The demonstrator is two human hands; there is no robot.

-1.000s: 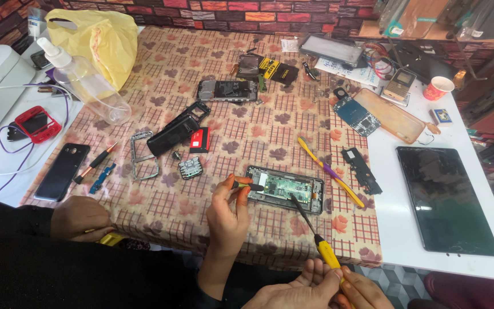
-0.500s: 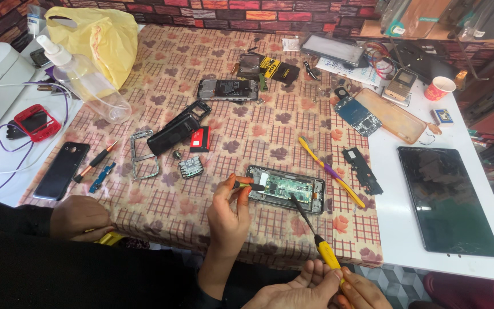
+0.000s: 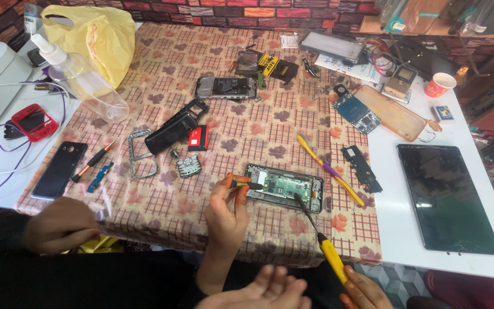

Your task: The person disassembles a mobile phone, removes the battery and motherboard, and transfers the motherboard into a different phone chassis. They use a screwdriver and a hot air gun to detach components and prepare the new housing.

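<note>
An opened phone [image 3: 284, 187] with its green circuit board exposed lies on the checked tablecloth [image 3: 172, 200]. My right hand [image 3: 361, 289], at the bottom edge, grips the handle of a yellow screwdriver [image 3: 330, 254]; the dark tip rests on the phone's board. My left hand [image 3: 264, 289] is beside it, palm up, fingers spread, holding nothing. Another person's hand [image 3: 227, 214] reaches up from below and pinches a small tool against the phone's left end. That person's other hand [image 3: 58, 223], in a black sleeve, rests closed at the table's front left edge.
A black tablet [image 3: 447, 197] lies on the white table to the right. Yellow and purple pry tools [image 3: 330, 169] sit right of the phone. Phone parts and frames [image 3: 172, 129], a black phone [image 3: 58, 169], a spray bottle [image 3: 81, 80] and a yellow bag [image 3: 90, 34] fill the left and back.
My left hand has come off the screwdriver handle and opened, palm up. The screwdriver tip and the other person's hands have stayed in place.
</note>
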